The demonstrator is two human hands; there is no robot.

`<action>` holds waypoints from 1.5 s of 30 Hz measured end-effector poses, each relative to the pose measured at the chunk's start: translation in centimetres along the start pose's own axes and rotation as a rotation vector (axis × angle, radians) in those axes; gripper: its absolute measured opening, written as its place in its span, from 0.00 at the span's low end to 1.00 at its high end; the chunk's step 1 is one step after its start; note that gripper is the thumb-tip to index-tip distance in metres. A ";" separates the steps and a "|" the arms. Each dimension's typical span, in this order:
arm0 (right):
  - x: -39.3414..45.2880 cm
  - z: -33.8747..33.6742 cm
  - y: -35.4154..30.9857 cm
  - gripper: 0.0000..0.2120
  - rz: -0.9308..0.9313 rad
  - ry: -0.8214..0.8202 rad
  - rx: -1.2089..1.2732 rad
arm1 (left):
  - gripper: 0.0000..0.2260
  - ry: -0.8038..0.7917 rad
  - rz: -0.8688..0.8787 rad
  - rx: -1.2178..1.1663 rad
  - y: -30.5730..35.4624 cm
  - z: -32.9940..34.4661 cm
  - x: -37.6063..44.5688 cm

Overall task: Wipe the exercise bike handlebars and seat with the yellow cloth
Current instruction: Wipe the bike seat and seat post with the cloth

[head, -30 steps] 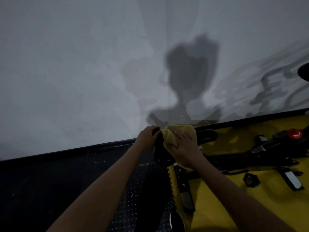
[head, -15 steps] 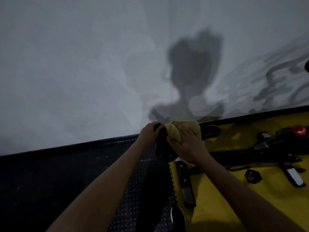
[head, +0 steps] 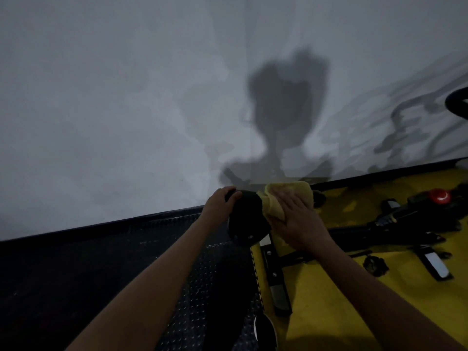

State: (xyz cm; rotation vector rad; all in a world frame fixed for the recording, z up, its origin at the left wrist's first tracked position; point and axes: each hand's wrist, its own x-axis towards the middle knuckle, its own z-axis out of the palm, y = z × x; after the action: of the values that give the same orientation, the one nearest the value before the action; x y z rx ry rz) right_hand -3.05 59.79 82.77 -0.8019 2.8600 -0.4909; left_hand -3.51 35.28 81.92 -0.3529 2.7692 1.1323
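My right hand (head: 296, 219) has slid the yellow cloth (head: 286, 198) further across the seat (head: 247, 219), fingers flat on it (more black now bared); my left hand (head: 220, 205) still grips the seat's edge, so the seat is nearly wiped.

Bare forearms, left hand (head: 219, 204), right hand (head: 298, 224)

The black seat (head: 247, 219) sits mid-frame, in front of a grey wall (head: 126, 97). The left hand (head: 219, 205) curls over the seat's left edge. The right hand (head: 296, 221) lies flat, fingers straight, pressing the yellow cloth (head: 286, 196) onto the seat's right side. Right of the seat, the bike frame (head: 379, 229) with a red knob (head: 439, 195) stands over a yellow floor (head: 329, 300); left of it lies a dark studded mat (head: 101, 262). A shadow (head: 286, 110) falls on the wall above the seat.
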 end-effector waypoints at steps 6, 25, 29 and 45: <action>2.9 -1.9 4.2 0.28 0.314 0.143 -0.045 | 0.21 0.004 -0.005 -0.013 0.4 0.0 -0.3; 2.8 2.3 -5.5 0.36 0.450 0.293 0.019 | 0.18 -0.136 0.162 0.053 -0.9 -3.0 0.2; -0.6 4.4 -9.2 0.29 0.262 0.215 0.275 | 0.16 -0.171 0.192 0.002 -1.7 -3.5 0.3; 1.2 1.2 -11.3 0.14 0.688 0.841 0.934 | 0.18 -0.292 0.233 0.072 -1.1 -4.7 3.2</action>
State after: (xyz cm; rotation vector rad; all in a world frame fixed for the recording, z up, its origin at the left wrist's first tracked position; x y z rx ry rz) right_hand 1.61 49.69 85.48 0.6594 2.6283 -2.1262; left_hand -6.43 30.73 83.84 0.1377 2.6275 1.0298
